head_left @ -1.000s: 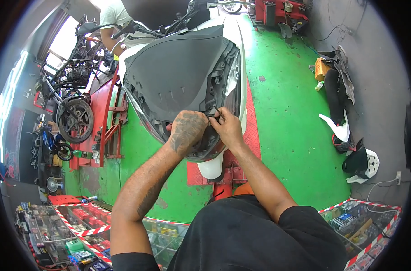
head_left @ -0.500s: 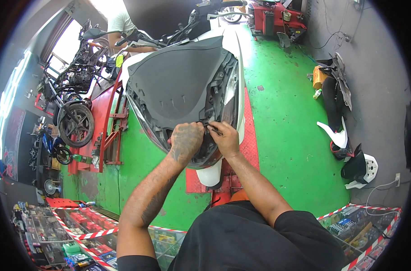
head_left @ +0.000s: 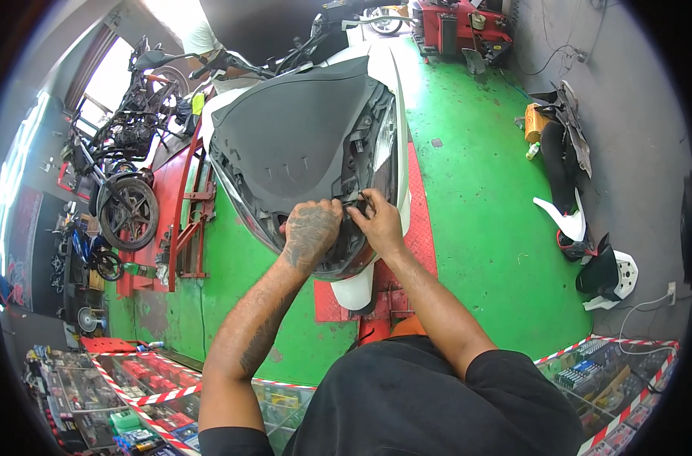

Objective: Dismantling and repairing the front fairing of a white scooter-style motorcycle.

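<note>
The front of a white scooter (head_left: 400, 114) fills the middle, its dark grey panel (head_left: 281, 137) framed by exposed fittings and a headlamp (head_left: 384, 148). At the lower end of that panel, my left hand (head_left: 309, 232) is curled closed with its tattooed back up; what its fingers grip is hidden. Just to its right, my right hand (head_left: 375, 220) pinches at a small dark piece among the fittings, too small to make out. The fingertips of both hands are close together there.
Left: stripped motorcycle (head_left: 129, 114) on a red lift (head_left: 186, 190), person in white shirt (head_left: 198, 34) behind. Right: loose body panels (head_left: 563, 167) along the wall. Near my body: glass display cases (head_left: 589, 380). Red machine (head_left: 456, 30) at back. Green floor (head_left: 490, 289) around the red platform (head_left: 426, 251).
My right hand's fingers have shifted, dipping and then rising again beside my left hand. Both hands are slightly lower in the picture than a second ago. The person behind has moved partly out of view.
</note>
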The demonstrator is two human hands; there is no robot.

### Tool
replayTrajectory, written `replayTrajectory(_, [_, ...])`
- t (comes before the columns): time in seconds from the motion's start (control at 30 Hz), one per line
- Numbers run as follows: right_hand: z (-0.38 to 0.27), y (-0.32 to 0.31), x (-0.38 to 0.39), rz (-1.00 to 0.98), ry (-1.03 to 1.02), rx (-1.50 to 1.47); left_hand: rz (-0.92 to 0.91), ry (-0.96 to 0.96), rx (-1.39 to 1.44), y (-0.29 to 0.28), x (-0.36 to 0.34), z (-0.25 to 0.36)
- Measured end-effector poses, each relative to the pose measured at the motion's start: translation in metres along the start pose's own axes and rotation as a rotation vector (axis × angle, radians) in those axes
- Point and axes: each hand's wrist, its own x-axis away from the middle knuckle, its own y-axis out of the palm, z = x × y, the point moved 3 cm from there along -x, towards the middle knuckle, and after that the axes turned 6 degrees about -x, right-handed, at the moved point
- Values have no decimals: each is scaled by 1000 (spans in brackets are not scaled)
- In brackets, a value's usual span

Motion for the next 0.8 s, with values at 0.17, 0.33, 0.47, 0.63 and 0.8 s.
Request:
replayTrajectory(0.17, [-15, -1, -1, -24, 69, 46, -139, 221, -42, -13, -13, -6])
replayTrajectory(0.33, [-14, -2, -1, -40, 84, 64, -245, 146, -81, -16, -17, -8])
replayTrajectory(0.47, [-6, -1, -1, -31, 40, -4, -32, 84, -13, -7, -7, 0])
replayTrajectory(0.63, [-6, -2, 1, -62, 67, 70, -193, 133, -15, -13, -15, -5])
replayTrajectory(0.8, [-18, 1, 1, -148, -114, 260, -24, 80, 126, -11, 14, -27])
